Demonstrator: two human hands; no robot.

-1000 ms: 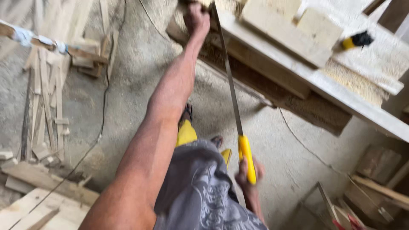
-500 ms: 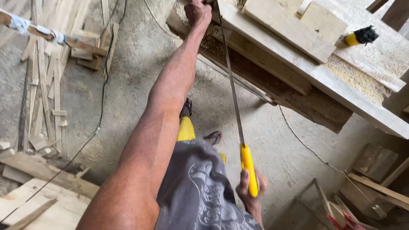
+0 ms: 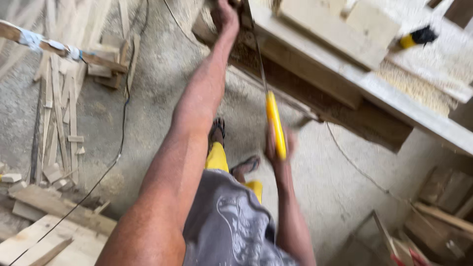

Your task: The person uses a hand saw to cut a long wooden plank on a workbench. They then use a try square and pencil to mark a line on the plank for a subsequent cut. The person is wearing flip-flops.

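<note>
**Sawing at the bench edge, seen from above**

Closest to the camera is the person's own body: a grey printed shirt [image 3: 231,226] and yellow shorts [image 3: 218,157], with sandalled feet on the dusty concrete floor [image 3: 315,187] below. The right hand [image 3: 279,145] is down low, just above the shorts, fist wrapped tight round the yellow handle [image 3: 275,124] of a handsaw [image 3: 260,69]. It's a bit motion-blurred so individual fingers are hard to pick out, but the grip is clearly closed on that handle. The thin blade runs up and away from the handle to the edge of the workbench [image 3: 394,106].

The left arm is stretched out long, and the left hand [image 3: 224,15] is up at the top, clamped on the near corner of the bench, right beside where the blade meets it. What exactly sits under the palm I can't tell. The two hands are well apart, one at each end of the saw.

On the bench top lie pale wood blocks [image 3: 340,29], a pile of sawdust [image 3: 419,86] and a yellow-and-black tool [image 3: 416,38]. Off to the left, scrap wood strips [image 3: 59,108] litter the floor with a dark cable [image 3: 120,143] running through them.
</note>
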